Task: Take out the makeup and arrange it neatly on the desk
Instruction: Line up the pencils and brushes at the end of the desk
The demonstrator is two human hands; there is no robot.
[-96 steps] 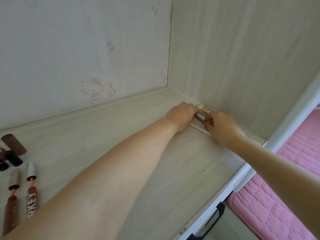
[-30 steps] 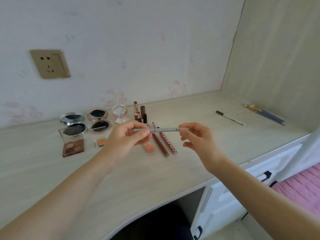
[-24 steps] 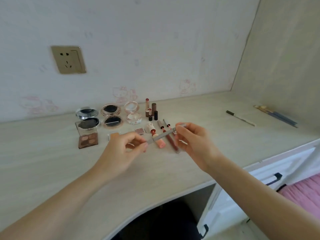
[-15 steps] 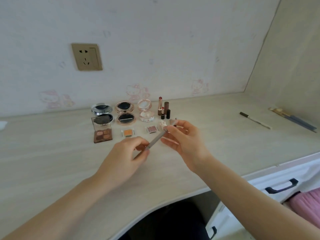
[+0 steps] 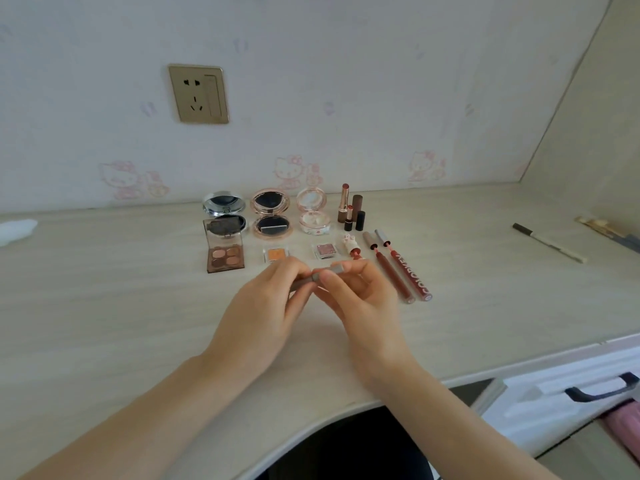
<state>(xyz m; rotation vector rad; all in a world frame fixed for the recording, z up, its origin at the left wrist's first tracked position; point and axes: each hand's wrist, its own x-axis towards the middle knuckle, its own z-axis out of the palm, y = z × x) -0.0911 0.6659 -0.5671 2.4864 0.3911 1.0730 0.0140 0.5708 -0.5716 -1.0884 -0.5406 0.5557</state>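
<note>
Both hands, left hand [image 5: 263, 306] and right hand [image 5: 360, 299], pinch a slim grey makeup pencil [image 5: 327, 270] between fingertips; tugging its ends apart could knock the nearby lip glosses [image 5: 401, 275].

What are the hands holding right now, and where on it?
A slim grey makeup pencil, pinched by both hands: left hand at one end, right hand at the other.

A pale wood-grain desk top [image 5: 104, 306] fills the middle of the frame, its front edge curving inward at the bottom centre. Behind it, a whitish wall [image 5: 346, 81] bears faded pink cartoon-cat prints and a gold-coloured socket plate [image 5: 198, 94] at upper left. A light wood side panel [image 5: 588, 133] closes the right. A white drawer with a dark handle [image 5: 601, 388] sits lower right. Soft daylight throughout.
</note>
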